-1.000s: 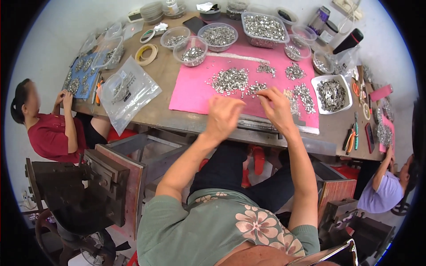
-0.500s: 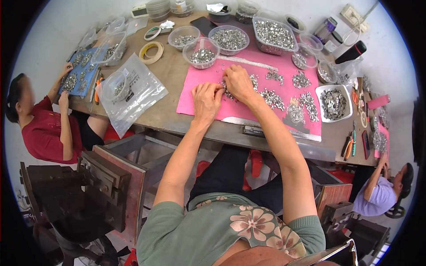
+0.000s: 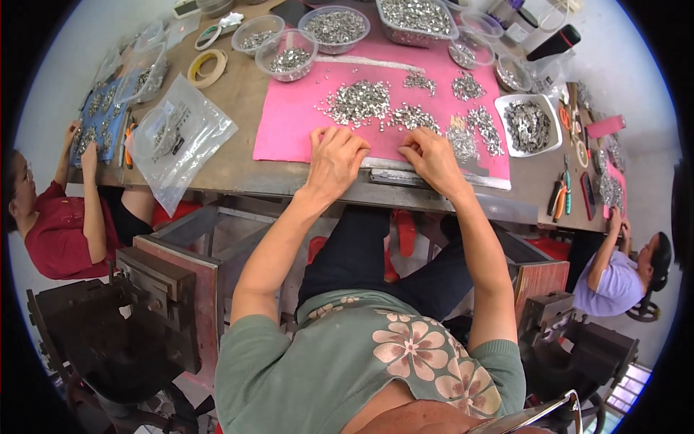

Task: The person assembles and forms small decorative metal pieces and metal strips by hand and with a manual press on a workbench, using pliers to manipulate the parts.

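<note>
My left hand (image 3: 335,160) rests at the near edge of a pink mat (image 3: 289,119), its fingers curled and bunched. To its right my right hand (image 3: 435,158) is over the same edge, thumb and fingertips drawn together. Whatever either hand may hold is hidden or too small to name. Just beyond the left hand lies a large heap of small shiny metal pieces (image 3: 359,100). A smaller pile of metal pieces (image 3: 413,117) lies beyond the right hand. More little piles (image 3: 486,130) are spread over the mat's right side.
Clear plastic bowls (image 3: 287,56) and a rectangular tub (image 3: 416,22) of metal pieces line the far side. A white tray (image 3: 529,124) and pliers (image 3: 560,195) are at right, a plastic bag (image 3: 184,141) and tape roll (image 3: 207,67) at left. Co-workers sit either side.
Both hands have drawn back from the heap toward the mat's near edge and moved apart, uncovering the heap. The view has shifted, so the table sits higher in it.
</note>
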